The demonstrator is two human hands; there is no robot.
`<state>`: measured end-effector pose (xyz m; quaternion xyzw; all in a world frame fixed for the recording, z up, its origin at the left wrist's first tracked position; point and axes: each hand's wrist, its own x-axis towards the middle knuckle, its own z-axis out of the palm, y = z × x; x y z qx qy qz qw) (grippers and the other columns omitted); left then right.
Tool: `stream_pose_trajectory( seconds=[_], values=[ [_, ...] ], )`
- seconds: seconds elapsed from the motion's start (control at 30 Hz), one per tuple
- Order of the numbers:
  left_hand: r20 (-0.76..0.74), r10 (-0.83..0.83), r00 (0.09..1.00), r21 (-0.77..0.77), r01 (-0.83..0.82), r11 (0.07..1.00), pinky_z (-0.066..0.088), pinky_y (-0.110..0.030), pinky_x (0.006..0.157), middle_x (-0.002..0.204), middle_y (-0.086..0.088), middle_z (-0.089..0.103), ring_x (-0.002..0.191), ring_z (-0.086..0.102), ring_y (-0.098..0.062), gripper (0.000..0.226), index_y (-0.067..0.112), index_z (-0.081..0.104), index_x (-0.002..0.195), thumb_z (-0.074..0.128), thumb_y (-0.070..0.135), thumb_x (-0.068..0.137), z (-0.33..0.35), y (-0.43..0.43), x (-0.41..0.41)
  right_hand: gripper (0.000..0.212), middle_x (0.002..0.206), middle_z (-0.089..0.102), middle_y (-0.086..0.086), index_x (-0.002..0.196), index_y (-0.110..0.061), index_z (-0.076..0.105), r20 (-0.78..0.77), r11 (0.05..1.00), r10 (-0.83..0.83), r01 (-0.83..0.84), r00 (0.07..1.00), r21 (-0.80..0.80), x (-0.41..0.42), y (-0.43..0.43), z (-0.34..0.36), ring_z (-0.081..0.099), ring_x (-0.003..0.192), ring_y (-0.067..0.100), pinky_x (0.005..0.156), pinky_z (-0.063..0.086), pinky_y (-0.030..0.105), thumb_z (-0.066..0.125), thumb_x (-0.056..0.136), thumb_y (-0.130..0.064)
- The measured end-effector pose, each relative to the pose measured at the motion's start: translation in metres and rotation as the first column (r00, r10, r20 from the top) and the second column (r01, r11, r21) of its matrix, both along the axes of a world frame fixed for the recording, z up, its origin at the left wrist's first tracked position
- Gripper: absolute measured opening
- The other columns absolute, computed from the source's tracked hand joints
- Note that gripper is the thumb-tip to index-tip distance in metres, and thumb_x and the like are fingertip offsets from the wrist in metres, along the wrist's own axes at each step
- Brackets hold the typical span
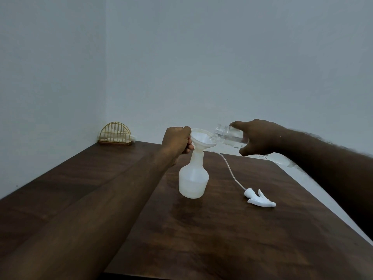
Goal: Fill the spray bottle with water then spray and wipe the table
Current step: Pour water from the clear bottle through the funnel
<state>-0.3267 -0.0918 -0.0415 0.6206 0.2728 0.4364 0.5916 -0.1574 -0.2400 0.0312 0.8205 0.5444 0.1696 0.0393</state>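
Note:
A translucent white spray bottle (193, 178) stands upright on the dark wooden table (222, 235), partly filled with water. A white funnel (202, 139) sits in its neck. My left hand (177, 143) grips the funnel's rim and stem from the left. My right hand (256, 138) holds a clear glass jar (230, 134) tipped on its side, mouth over the funnel, water running in. The white trigger sprayer head (260, 199) lies on the table to the right, its dip tube (230, 170) curving back behind the bottle.
A gold wire napkin holder (115, 134) with white napkins stands in the far left corner against the wall. The table's right edge runs diagonally past the sprayer head, with a pale floor or surface (282, 160) beyond it.

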Motion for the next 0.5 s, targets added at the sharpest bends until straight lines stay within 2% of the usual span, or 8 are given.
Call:
stream_pose_trajectory(
  seconds=[0.5],
  values=[
    [0.0,-0.008,1.0,-0.002,0.008,1.0,0.043,-0.022,0.044,0.058,-0.007,0.052,0.038,0.051,-0.011,0.022,0.004,0.054,0.07,0.046,0.012,0.089,-0.0009,-0.0001,-0.0013,0.086,0.111,0.064,0.002,0.148,-0.035,0.031,0.015,1.0,0.012,-0.012,1.0,0.002,-0.0015,0.0002,0.0002,0.057,0.095,0.026,0.082,0.053,0.038,0.076,0.075,-0.04]
  ],
)
